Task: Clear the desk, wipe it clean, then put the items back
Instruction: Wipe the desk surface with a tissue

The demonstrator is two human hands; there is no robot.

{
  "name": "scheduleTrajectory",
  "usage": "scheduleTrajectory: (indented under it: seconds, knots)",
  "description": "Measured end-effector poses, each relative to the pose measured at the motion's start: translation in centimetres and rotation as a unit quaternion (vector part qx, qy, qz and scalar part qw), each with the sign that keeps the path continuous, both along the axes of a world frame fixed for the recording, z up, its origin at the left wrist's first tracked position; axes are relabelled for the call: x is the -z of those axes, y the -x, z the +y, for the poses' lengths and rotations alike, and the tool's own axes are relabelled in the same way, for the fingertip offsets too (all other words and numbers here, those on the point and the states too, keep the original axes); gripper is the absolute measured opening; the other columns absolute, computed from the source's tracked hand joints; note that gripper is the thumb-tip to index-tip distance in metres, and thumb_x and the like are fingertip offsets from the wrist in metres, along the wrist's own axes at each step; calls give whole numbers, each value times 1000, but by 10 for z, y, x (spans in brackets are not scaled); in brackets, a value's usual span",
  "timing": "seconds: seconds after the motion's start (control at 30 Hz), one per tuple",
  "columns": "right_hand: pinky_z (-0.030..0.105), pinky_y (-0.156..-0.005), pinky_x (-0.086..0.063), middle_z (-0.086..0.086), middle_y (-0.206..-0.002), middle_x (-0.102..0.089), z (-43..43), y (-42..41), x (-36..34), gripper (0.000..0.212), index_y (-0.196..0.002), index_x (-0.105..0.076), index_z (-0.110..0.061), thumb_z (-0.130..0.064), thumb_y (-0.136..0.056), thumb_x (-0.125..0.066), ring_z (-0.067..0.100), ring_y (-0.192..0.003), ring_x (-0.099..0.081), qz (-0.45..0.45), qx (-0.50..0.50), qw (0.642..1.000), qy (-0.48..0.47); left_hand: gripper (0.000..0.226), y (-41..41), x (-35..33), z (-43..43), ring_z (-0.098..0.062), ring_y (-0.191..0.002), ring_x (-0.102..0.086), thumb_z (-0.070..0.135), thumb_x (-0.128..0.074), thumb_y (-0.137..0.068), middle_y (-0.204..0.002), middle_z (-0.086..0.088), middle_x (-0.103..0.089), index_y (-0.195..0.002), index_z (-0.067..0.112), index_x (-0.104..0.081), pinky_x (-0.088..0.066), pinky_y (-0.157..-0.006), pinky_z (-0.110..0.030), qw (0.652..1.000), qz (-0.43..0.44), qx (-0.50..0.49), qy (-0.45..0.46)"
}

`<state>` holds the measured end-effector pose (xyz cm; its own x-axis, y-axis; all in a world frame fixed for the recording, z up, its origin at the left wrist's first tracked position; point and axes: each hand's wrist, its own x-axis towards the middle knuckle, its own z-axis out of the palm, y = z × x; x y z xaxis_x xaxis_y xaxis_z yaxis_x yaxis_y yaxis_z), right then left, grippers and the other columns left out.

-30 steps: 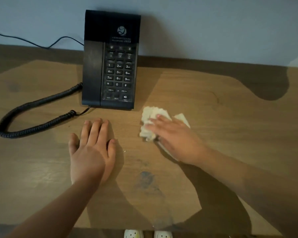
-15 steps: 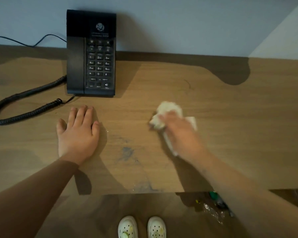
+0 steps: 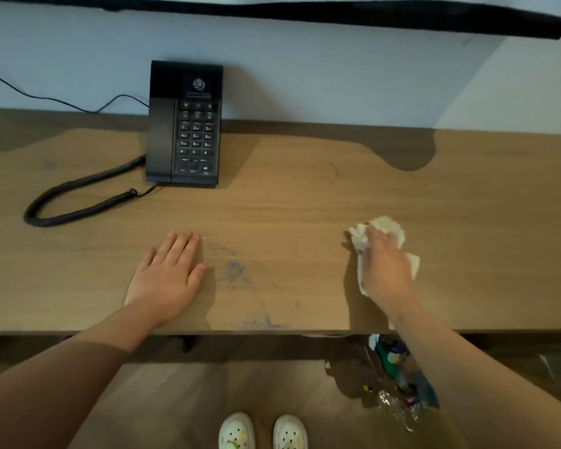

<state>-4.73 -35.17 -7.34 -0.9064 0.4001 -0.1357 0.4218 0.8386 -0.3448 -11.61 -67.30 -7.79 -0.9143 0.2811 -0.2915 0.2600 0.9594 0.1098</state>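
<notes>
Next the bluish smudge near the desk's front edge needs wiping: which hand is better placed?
Right. The right hand presses the tissue on the desk; the left hand lies flat and bare, nearer the smudge but with nothing to wipe with.

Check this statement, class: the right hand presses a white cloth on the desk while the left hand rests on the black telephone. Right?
Not quite. The head view shows the left hand flat on the desk, apart from the black telephone; the right hand does press the white cloth.
</notes>
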Motion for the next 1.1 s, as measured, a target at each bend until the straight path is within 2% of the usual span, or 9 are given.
scheduleTrajectory:
  seconds: [0.13,0.33,0.5,0.6,0.77,0.83,0.93,1.0,1.1]
  knots:
    - [48,-117,-15,10,-159,-10,-1,-18,6,53,-152,-10,-15,-27,-102,-26,30,-146,-4,-43,57,996,-58,60,-8,2,5,-11,-143,16,47,-10,-98,-157,5,13,-148,24,12,3,-117,-36,1000,-6,-10,0]
    - [30,-116,0,-2,-160,-9,-81,-44,-6,58,-152,-11,-24,-14,-101,-37,15,-147,0,0,-231,973,11,61,-14,1,10,-12,-144,12,45,-14,-99,-158,3,9,-150,20,6,1,-117,-35,1000,-7,-24,-13]
    - [46,-113,-25,10,-155,-25,57,-48,-8,57,-150,-19,-19,-10,-97,-38,27,-144,-16,5,81,995,-66,61,-24,5,15,-14,-145,9,44,-15,-99,-159,2,5,-150,17,5,-1,-118,-36,1000,-1,-23,-10]
    - [47,-117,-16,8,-159,-13,67,-66,1,55,-151,-13,-18,-22,-101,-33,29,-146,-6,-50,142,986,-66,62,-29,8,22,-14,-145,9,44,-16,-99,-159,2,5,-151,17,3,-2,-117,-38,999,5,-40,-13]
    - [39,-118,-3,2,-160,-5,-36,-78,3,55,-151,-13,-22,-15,-101,-33,24,-147,2,-2,-128,992,-10,64,-42,10,32,-13,-145,11,44,-18,-98,-158,0,8,-150,14,3,-1,-117,-39,999,0,-25,-21]
    - [36,-117,-9,2,-159,-14,-36,-75,-5,52,-150,-20,-22,-15,-100,-36,22,-146,-7,6,-193,981,34,63,-46,10,34,-12,-144,12,43,-17,-98,-158,1,10,-150,15,4,0,-117,-38,1000,-8,-12,-25]
    - [40,-115,-24,6,-155,-25,26,-61,-8,51,-148,-27,-21,-13,-99,-38,25,-142,-25,59,-38,997,18,61,-49,5,33,-10,-144,12,42,-18,-99,-158,2,9,-150,16,3,2,-117,-37,999,-17,3,-37]
    - [45,-113,-27,10,-155,-25,69,-63,-3,51,-149,-24,-17,-16,-99,-36,28,-142,-23,25,90,995,-40,61,-54,3,32,-9,-143,15,41,-18,-99,-157,3,12,-150,17,6,4,-117,-36,999,-25,15,-34]
    - [47,-115,-20,10,-157,-21,54,-74,9,51,-150,-20,-16,-23,-101,-30,29,-145,-13,9,126,989,-80,61,-62,3,36,-8,-141,17,41,-17,-100,-157,3,16,-150,15,9,6,-116,-35,999,-24,10,-19]
